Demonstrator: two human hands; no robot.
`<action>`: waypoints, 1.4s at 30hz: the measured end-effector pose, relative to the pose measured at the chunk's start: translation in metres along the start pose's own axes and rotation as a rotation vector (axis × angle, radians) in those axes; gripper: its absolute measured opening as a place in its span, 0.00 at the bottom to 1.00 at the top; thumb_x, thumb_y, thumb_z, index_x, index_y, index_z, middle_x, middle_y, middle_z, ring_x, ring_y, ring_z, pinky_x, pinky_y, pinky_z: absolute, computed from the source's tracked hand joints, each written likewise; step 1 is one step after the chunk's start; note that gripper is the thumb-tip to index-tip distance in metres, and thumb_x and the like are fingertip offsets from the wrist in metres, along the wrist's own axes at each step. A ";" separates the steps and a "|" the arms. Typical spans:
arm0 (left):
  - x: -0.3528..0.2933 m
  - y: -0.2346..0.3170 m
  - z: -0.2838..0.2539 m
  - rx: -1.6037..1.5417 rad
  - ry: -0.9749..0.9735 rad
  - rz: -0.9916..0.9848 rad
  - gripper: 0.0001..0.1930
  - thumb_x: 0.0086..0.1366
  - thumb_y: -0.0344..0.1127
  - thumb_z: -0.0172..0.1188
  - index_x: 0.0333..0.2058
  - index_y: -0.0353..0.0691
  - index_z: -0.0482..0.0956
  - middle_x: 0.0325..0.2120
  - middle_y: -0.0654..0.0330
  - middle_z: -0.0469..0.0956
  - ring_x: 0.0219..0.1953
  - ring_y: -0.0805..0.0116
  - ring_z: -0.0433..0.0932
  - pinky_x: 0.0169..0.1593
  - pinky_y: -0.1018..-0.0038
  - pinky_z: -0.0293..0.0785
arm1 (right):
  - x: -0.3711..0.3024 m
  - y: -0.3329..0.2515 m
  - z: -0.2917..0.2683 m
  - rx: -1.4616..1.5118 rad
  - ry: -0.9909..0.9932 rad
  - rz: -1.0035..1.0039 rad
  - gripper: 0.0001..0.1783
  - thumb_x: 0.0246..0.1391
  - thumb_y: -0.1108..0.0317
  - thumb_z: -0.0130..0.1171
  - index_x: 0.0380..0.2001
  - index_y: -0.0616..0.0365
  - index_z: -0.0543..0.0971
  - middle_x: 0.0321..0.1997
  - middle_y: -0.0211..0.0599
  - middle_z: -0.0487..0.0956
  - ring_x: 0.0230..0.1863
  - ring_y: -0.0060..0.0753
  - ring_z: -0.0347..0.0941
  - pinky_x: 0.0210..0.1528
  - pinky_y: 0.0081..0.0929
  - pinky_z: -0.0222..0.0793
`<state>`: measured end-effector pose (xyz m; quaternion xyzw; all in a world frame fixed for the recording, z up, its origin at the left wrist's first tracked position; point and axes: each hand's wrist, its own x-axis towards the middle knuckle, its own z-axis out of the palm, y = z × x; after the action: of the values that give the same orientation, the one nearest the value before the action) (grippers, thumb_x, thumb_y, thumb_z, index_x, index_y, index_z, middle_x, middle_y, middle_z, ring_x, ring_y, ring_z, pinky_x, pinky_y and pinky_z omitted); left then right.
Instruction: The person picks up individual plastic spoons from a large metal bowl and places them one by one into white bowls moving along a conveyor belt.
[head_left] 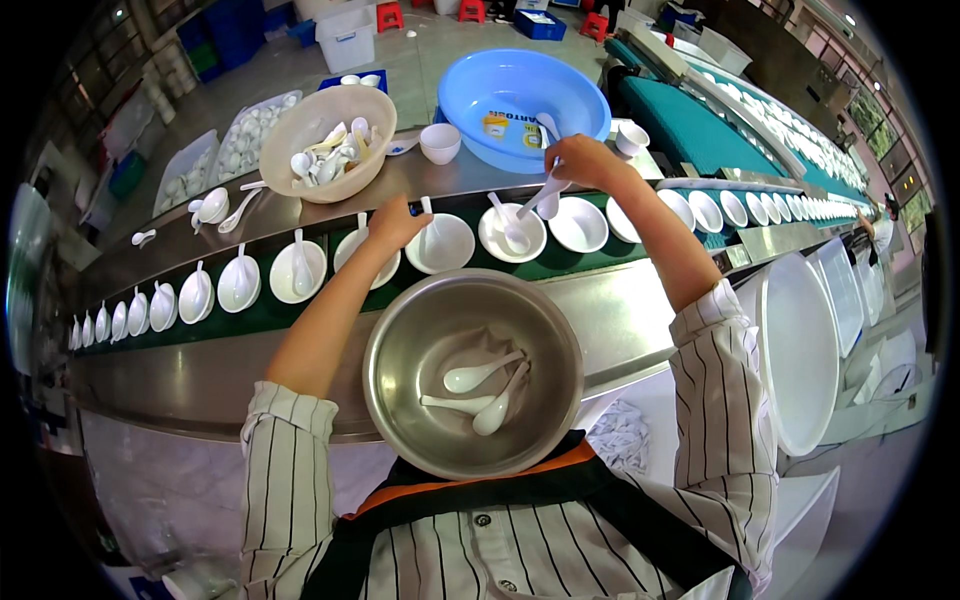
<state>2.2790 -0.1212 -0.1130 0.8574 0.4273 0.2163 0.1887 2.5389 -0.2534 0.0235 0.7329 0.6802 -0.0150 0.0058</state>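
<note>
My left hand (pixel 393 226) is closed at the handle of a white spoon (pixel 430 238), which leans in a white bowl (pixel 452 256) on the green conveyor belt. My right hand (pixel 588 163) pinches a white spoon (pixel 543 192) above the belt, beside a bowl (pixel 578 226) with no spoon in it. A second spoon seems to hang from the same grip, partly overlapped. Between the hands, another bowl (pixel 515 247) holds a spoon (pixel 513 233). Close to my body, a steel basin (pixel 400 345) contains three loose white spoons (pixel 480 375).
Beyond the belt stand a beige basin (pixel 283 172) of spoons, a small white cup (pixel 440 144) and a blue basin (pixel 480 85) with a spoon inside. Bowls with spoons line the belt leftward; more bowls (pixel 733 208) run right. A teal conveyor (pixel 680 120) lies at the far right.
</note>
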 end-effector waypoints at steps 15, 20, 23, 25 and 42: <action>-0.138 0.117 0.011 0.081 -0.725 0.647 0.08 0.46 0.36 0.58 0.26 0.42 0.75 0.25 0.54 0.75 0.31 0.55 0.74 0.36 0.62 0.70 | -0.071 0.087 0.147 0.410 0.628 0.450 0.07 0.43 0.71 0.54 0.28 0.60 0.73 0.26 0.46 0.76 0.31 0.48 0.73 0.34 0.38 0.68; -0.116 0.119 -0.029 0.100 -0.926 0.535 0.15 0.45 0.30 0.51 0.36 0.40 0.74 0.28 0.47 0.76 0.33 0.48 0.74 0.38 0.58 0.70 | -0.074 0.034 0.100 0.215 0.695 0.100 0.11 0.44 0.69 0.55 0.34 0.57 0.74 0.32 0.44 0.76 0.32 0.47 0.73 0.35 0.39 0.68; -0.121 0.107 -0.047 0.094 -1.018 0.508 0.14 0.48 0.30 0.50 0.37 0.39 0.73 0.27 0.46 0.75 0.33 0.48 0.74 0.37 0.59 0.70 | -0.086 -0.042 0.049 0.466 0.251 -0.229 0.10 0.43 0.70 0.55 0.33 0.56 0.74 0.32 0.40 0.75 0.34 0.42 0.73 0.35 0.34 0.69; -0.134 0.113 -0.047 0.101 -1.099 0.570 0.11 0.50 0.31 0.52 0.35 0.37 0.73 0.26 0.46 0.75 0.32 0.48 0.74 0.36 0.59 0.70 | -0.113 -0.069 0.059 0.333 -0.061 -0.537 0.08 0.43 0.69 0.54 0.31 0.54 0.76 0.31 0.38 0.76 0.33 0.40 0.74 0.33 0.32 0.70; -0.129 0.213 0.004 -0.123 -1.142 0.444 0.10 0.51 0.33 0.52 0.31 0.35 0.71 0.26 0.50 0.74 0.31 0.54 0.74 0.37 0.64 0.68 | -0.095 0.141 -0.012 0.485 0.121 0.088 0.08 0.43 0.71 0.52 0.25 0.65 0.77 0.18 0.39 0.77 0.17 0.27 0.73 0.20 0.22 0.70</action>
<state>2.3497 -0.3461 -0.0349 0.8938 0.0570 -0.2188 0.3872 2.6723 -0.3579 0.0368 0.7414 0.6231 -0.1336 -0.2102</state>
